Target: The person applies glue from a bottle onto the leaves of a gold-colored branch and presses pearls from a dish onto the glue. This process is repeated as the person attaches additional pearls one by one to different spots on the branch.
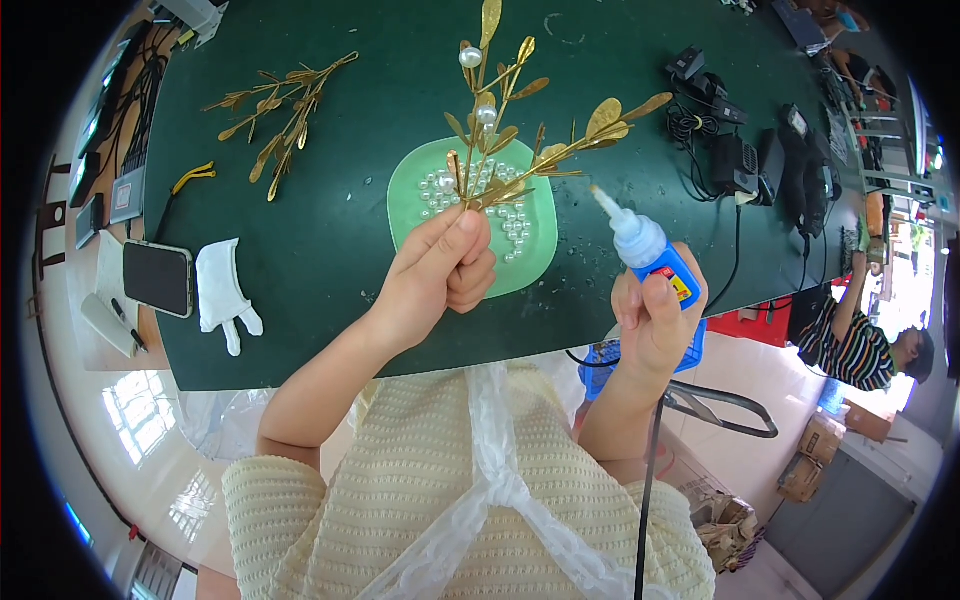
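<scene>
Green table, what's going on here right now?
The left hand holds a gold leaf spray with white pearls above a pale green tray of loose pearl beads. The right hand grips a blue squeeze bottle, its nozzle apart from the spray. Another gold spray lies on the dark green table.

On the dark green worktop (330,200), a pale green rounded plastic tray (525,275) sits toward the near edge, round white pearl beads (516,226) in it. Near the near-left corner lies a white cloth glove (220,285), right of a black rectangular phone (157,278); behind both, a gold leafy metallic spray (271,104). Black boxy adapters (735,163) lie toward the right edge.
</scene>
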### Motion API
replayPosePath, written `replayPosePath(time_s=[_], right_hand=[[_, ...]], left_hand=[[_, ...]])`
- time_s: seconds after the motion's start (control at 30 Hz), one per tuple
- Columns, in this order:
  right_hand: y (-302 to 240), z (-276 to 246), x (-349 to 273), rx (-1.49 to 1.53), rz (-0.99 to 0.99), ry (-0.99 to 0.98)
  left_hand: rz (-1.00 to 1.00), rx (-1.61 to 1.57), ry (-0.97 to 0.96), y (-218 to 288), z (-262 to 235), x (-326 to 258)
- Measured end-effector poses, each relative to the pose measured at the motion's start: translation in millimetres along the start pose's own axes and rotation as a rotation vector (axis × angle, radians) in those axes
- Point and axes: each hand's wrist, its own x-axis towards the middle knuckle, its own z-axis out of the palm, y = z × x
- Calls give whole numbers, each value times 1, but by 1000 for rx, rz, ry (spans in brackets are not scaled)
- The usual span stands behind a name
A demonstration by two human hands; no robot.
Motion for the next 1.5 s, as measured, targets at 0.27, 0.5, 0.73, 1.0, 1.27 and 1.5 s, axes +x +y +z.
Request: replayPosePath(time_s=[0.27,0.5,0.73,1.0,1.27,1.5], right_hand=[[2,-8,0,156,20,-24],[15,12,2,334,81,138],[17,22,3,236,-13,262],[27,21,-6,-172,-417,281],[26,23,-4,-214,-388,310],[21,25,-2,-158,-335,308]], left_hand=[[-10,15,-12,0,0,0],[-28,39,-15,-1,1,0],[-19,89,-32,-1,1,0],[25,180,42,-3,6,1],[27,213,52,-3,6,0],[21,233,5,-2,0,0]])
